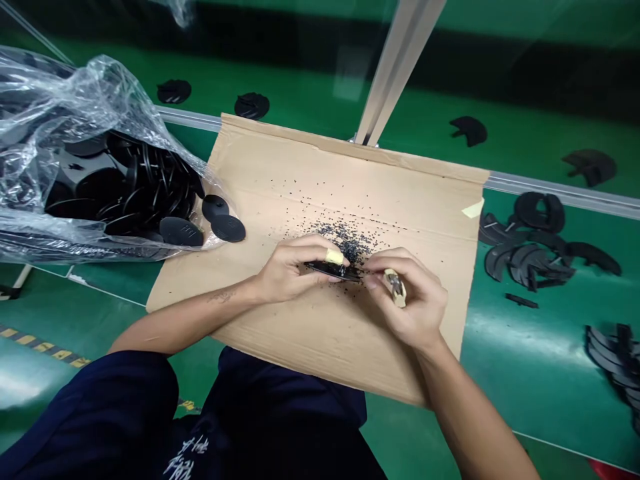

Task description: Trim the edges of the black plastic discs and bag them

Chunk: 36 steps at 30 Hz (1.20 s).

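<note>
Inspection finding: your left hand (295,270) is closed on a thin black disc (333,270), held at the centre of the view, with yellow tape on one fingertip (334,257). Your right hand (413,297) is curled around a small cream-taped tool (395,288), just beside the disc. Both work over a cardboard sheet (400,200) on the green counter (310,80), with black crumbs (345,243) scattered at 12 o'clock. A clear plastic bag (90,87) of black discs (125,187) sits at 10 o'clock; black curved pieces (525,260) lie at 3 o'clock
</note>
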{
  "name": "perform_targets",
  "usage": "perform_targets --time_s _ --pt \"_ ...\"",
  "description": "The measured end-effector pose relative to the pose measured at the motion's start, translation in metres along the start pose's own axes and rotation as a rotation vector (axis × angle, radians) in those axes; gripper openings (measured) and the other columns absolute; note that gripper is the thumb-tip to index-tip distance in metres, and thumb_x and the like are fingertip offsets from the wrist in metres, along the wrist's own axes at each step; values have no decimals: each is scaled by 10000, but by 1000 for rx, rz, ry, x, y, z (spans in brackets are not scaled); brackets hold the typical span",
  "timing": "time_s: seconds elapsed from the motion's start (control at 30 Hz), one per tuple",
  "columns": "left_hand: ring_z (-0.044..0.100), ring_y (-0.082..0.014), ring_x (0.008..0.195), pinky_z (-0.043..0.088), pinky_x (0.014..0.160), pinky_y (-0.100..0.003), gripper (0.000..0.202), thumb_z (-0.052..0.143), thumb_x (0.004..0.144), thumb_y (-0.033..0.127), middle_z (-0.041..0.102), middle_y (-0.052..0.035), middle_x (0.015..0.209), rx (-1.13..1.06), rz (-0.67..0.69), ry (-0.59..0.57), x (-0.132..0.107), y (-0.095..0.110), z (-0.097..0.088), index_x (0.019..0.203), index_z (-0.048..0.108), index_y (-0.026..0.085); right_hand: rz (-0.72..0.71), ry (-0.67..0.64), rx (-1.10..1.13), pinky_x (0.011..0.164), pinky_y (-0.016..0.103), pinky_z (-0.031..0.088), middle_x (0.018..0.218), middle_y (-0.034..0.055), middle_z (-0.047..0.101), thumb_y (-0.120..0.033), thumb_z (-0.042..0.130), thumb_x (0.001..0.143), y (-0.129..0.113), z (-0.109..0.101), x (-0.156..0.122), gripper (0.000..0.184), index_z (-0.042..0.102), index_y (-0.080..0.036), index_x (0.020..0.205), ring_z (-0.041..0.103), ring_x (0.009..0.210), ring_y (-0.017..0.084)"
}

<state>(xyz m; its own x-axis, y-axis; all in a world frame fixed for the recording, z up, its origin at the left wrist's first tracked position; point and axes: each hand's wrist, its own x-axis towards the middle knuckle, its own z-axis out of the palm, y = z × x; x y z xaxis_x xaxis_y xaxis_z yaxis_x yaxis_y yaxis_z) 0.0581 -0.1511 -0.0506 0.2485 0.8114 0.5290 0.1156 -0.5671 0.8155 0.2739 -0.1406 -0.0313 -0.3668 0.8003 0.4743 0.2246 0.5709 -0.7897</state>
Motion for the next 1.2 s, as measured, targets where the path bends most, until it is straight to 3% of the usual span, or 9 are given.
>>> perform_targets --time_s 0.23,0.5,0.73,0.97,1.1,1.2 --pt "697 -138 881 594 768 -260 250 792 852 226 734 -66 956 -14 -12 -8 -1 -2 -3 1097 762 183 -131 -110 -455 688 367 481 891 71 710 -140 598 917 13 -6 0 140 659 -208 1022 638 811 222" --pt "678 -137 866 570 739 -257 280 777 864 205 717 -61 954 14 10 -21 -2 -3 -4 1143 758 221 -153 -136 -523 666 342 447 821 45 703 -168 595 939 15 -6 -4 152 694 -210 1047 611 754 195" --pt "679 -139 846 561 717 -265 261 775 871 221 728 -65 930 26 44 -28 -1 -3 -4 1131 763 213 -259 -65 -729 583 352 323 720 28 652 -131 591 933 11 -8 -2 157 706 -207 1010 494 653 178" --pt "687 -141 845 575 725 -271 275 785 863 231 745 -64 928 23 32 -22 -4 -1 -2 1136 765 215 -255 -88 -766 556 338 317 632 5 606 -147 614 931 10 -7 -5 109 703 -210 924 490 596 154" --pt "685 -134 851 575 732 -256 263 792 858 251 745 -61 945 35 7 -17 -3 3 -1 1116 768 210 -155 -66 -677 577 313 367 693 21 638 -124 527 957 16 -6 -6 188 695 -196 913 539 629 150" --pt "674 -131 851 563 740 -258 225 776 873 261 739 -54 939 62 -1 -23 -2 5 0 1091 769 206 -155 -22 -783 581 338 313 680 24 606 -105 521 950 18 -5 -4 192 683 -201 911 494 640 170"
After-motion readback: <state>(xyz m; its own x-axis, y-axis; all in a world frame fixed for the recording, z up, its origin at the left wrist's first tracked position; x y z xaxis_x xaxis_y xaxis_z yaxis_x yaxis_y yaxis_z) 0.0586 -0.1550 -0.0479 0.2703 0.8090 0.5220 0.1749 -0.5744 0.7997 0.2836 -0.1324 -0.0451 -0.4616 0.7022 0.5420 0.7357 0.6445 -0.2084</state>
